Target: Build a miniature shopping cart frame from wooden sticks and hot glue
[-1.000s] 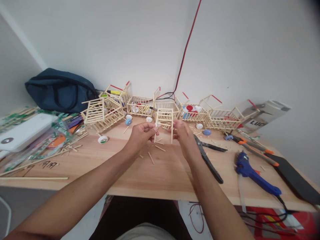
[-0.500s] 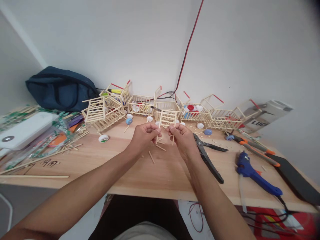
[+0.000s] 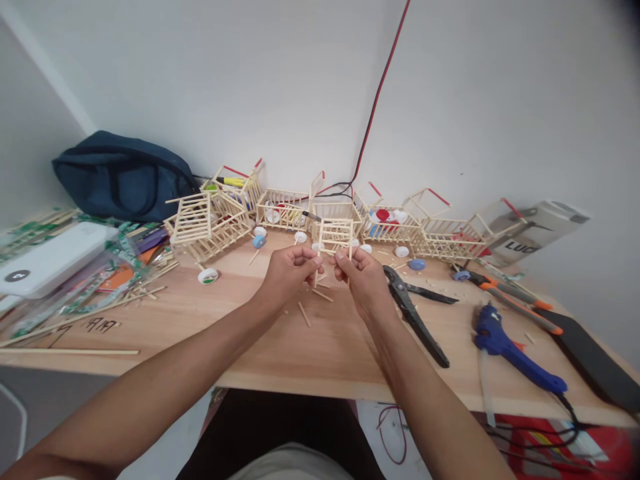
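Between my two hands is a small ladder-like frame of thin wooden sticks (image 3: 336, 232), held up above the table. My left hand (image 3: 294, 267) pinches its left upright near the lower end, and my right hand (image 3: 361, 272) pinches the right upright. Fingertips hide parts of both uprights. Behind the frame stands a row of small stick-built carts, among them a middle cart (image 3: 287, 201), a right cart (image 3: 445, 239) with a red-tipped handle, and a left cart (image 3: 210, 230) with bottle-cap wheels. Loose cut sticks (image 3: 304, 314) lie below my hands.
Right of my hands lie black pliers (image 3: 413, 313), a blue glue gun (image 3: 513, 350) and orange-handled pliers (image 3: 520, 303). On the left are a white power bank (image 3: 55, 259), plastic wrappers and long sticks. A blue bag (image 3: 125, 177) rests against the wall.
The stick frame tilts slightly, and its right upright shows less below my right fingers. Both hands keep their pinch in nearly the same place; the view shifts a little.
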Demonstrator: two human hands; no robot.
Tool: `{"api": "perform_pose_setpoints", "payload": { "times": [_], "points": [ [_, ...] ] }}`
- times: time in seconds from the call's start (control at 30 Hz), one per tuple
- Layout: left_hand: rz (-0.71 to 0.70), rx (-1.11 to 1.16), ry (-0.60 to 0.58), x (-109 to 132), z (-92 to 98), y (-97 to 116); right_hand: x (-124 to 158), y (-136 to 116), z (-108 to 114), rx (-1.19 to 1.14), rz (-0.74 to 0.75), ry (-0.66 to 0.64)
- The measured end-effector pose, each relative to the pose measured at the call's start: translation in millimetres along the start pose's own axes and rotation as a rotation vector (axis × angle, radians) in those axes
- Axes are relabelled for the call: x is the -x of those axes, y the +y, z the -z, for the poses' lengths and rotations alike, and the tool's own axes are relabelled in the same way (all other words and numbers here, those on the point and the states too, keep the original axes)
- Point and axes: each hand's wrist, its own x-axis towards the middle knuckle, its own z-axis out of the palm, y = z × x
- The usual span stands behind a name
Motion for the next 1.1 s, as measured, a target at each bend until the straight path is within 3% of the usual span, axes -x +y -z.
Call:
{"api": "perform_pose_setpoints", "payload": {
  "times": [0.6, 1.1],
  "points": [
    [0.028, 0.063, 0.017, 2, -2.7, 3, 2, -9, -4, -0.06, -0.043, 0.078],
    [0.025, 0.037, 0.019, 2, -2.1, 3, 1, -9, -3, -0.067, -0.022, 0.058]
  ]
}}
